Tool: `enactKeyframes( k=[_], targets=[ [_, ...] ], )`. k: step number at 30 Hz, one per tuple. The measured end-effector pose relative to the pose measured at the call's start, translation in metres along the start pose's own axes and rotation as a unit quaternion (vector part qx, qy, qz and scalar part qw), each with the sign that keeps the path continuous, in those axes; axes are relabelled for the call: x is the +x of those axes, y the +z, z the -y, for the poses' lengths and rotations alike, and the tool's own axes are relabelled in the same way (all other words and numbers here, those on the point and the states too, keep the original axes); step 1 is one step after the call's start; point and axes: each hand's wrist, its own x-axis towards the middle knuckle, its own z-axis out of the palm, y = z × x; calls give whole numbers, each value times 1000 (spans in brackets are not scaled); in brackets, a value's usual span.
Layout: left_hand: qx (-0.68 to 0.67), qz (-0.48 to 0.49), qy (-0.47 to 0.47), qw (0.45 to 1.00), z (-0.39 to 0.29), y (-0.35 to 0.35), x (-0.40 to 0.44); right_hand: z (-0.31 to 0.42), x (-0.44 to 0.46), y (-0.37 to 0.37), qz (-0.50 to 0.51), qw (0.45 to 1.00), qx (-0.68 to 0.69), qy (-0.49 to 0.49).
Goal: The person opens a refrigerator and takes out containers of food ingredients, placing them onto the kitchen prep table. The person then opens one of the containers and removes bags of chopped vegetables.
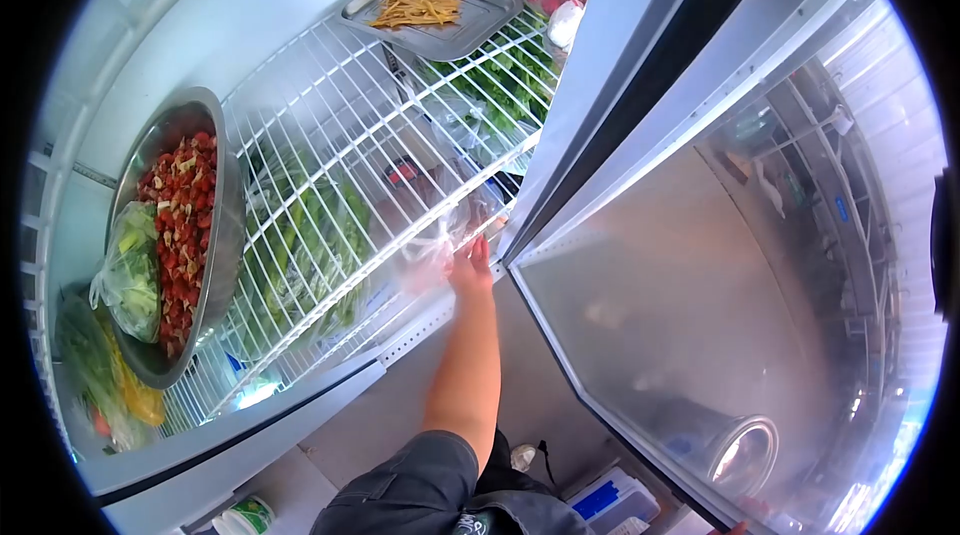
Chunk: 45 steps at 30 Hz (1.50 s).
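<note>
My left hand reaches in under the front edge of the white wire shelf. Its fingers are closed at a clear plastic bag, whose contents I cannot make out. Close beside it, below the wires, lie long green vegetables in clear wrapping. At the bottom edge of the view only a bit of my right hand shows, its fingers around the edge of the open glass door.
On the shelf stand a steel bowl of red chili peppers with a bagged green vegetable, and a metal tray of yellowish strips. Bagged produce lies at far left. Leafy greens sit below the tray. The door frame borders the right.
</note>
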Motion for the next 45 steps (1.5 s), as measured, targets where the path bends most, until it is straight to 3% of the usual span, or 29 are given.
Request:
enactKeyframes(
  k=[1,5,10,12,15,19,21,22,26,28,32,33,37,41,42,43,45],
  targets=[
    [42,-29,10,999,2,2,-12,-1,2,4,-3,1000,-10,-7],
    [43,-1,15,999,-7,-11,-23,-15,9,16,-8,996,-66,-60],
    [95,-27,42,994,-19,-7,-48,-54,26,31,-25,955,-210,-209],
    [138,-100,55,984,-28,-1,-65,-51,29,35,-33,962,-168,-211],
    [172,-78,50,981,-38,-27,-83,-35,37,40,-42,963,-110,-242],
    [204,-57,31,977,-41,-66,-104,-10,51,45,-65,916,-110,-379],
    [202,-46,22,978,-43,-72,-111,31,46,48,-55,958,9,-282],
    [216,-63,8,974,-45,-72,-112,46,43,49,-46,975,128,-177],
    [261,-72,-11,963,-53,-67,-105,29,45,43,-21,986,21,-165],
    [241,-103,-6,965,-49,-62,-99,16,50,47,-111,891,-235,-372],
    [191,-199,7,961,-39,-55,-105,51,42,47,-109,945,-135,-279],
    [170,-152,20,973,-38,-61,-111,55,40,46,-94,957,-109,-250],
    [179,-118,7,977,-47,-67,-141,64,37,44,-30,990,-3,-135],
    [193,-140,20,971,-53,-85,-165,43,40,48,-28,978,-80,-189],
    [190,-143,17,971,-54,-91,-171,60,35,50,-9,991,84,-104],
    [189,-143,18,971,-55,-99,-173,70,32,51,9,969,246,-16],
    [179,-123,35,976,-58,-118,-177,70,30,51,7,969,245,-12]
  ],
)
